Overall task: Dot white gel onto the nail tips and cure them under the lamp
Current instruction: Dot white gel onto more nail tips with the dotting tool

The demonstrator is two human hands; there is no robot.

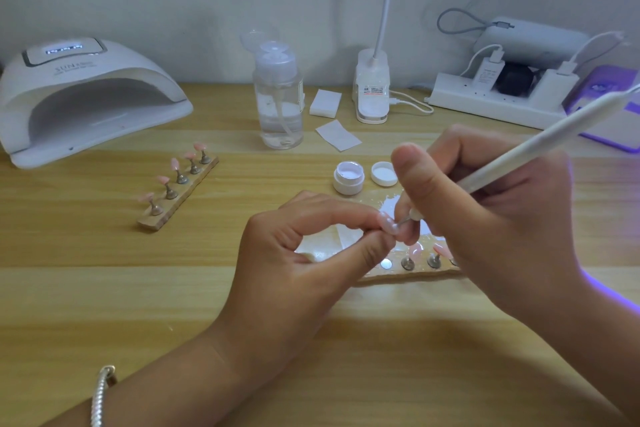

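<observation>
My left hand (304, 253) pinches a pink nail tip (387, 222) between thumb and forefinger, just above a wooden holder strip (408, 272). My right hand (491, 218) grips a white dotting pen (540, 146), and its metal point touches the held tip. The near strip shows an empty round mount and two more pink tips on stands; my right hand covers its right end. An open white gel pot (349, 178) and its lid (383, 174) sit just behind. A second strip with several pink tips (180, 185) lies to the left. The white curing lamp (86, 97) stands at the far left.
A clear pump bottle (278, 97) stands at the back centre, with white wipe pads (325, 102) and a desk lamp base (372, 87) beside it. A power strip with chargers (498, 94) and a purple-lit device (609, 107) occupy the back right. The wooden table's front is bare.
</observation>
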